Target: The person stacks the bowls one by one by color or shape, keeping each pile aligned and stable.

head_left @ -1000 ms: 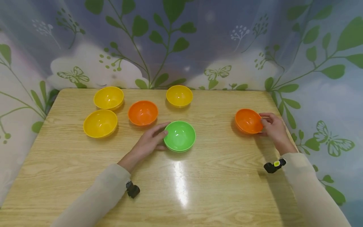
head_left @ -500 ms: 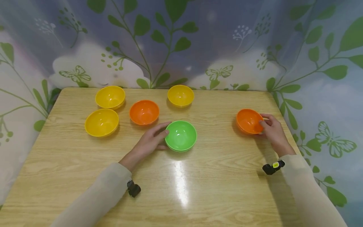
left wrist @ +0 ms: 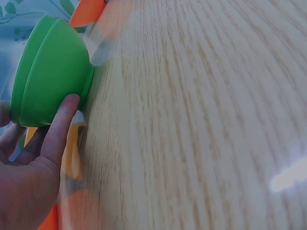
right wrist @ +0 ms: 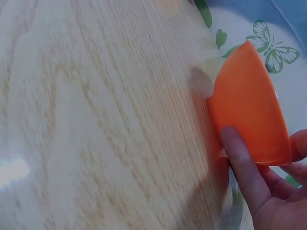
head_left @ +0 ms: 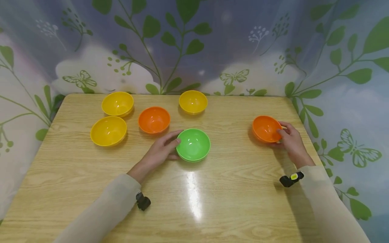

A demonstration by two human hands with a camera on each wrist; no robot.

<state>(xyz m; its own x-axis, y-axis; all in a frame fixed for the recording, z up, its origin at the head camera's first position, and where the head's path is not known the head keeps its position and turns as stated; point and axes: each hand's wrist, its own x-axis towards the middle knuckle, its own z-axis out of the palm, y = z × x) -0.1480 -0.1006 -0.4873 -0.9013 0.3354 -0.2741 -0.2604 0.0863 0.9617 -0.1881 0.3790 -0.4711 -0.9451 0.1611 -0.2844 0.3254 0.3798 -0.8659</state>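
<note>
Two nested green bowls (head_left: 193,145) stand upright near the middle of the table; their doubled rim shows in the left wrist view. My left hand (head_left: 158,152) grips the stack from its left side, thumb over the rim and fingers against the outer wall (left wrist: 55,72). Farther right, an orange bowl (head_left: 266,129) is held at its right side by my right hand (head_left: 292,143). The right thumb laps over its rim while a finger (right wrist: 242,160) touches the outside near the base. Another orange bowl (head_left: 154,120) sits just beyond my left hand.
Two yellow bowls, one behind (head_left: 117,104) and one in front (head_left: 108,131), stand close together at the left of the wooden table (head_left: 231,202). A third yellow bowl (head_left: 193,102) is near the back edge. A leaf-patterned curtain (head_left: 212,44) hangs behind and along the sides.
The right thumb and hand have shifted slightly left, farther over the orange bowl's rim. My left hand and all the bowls stay where they were.
</note>
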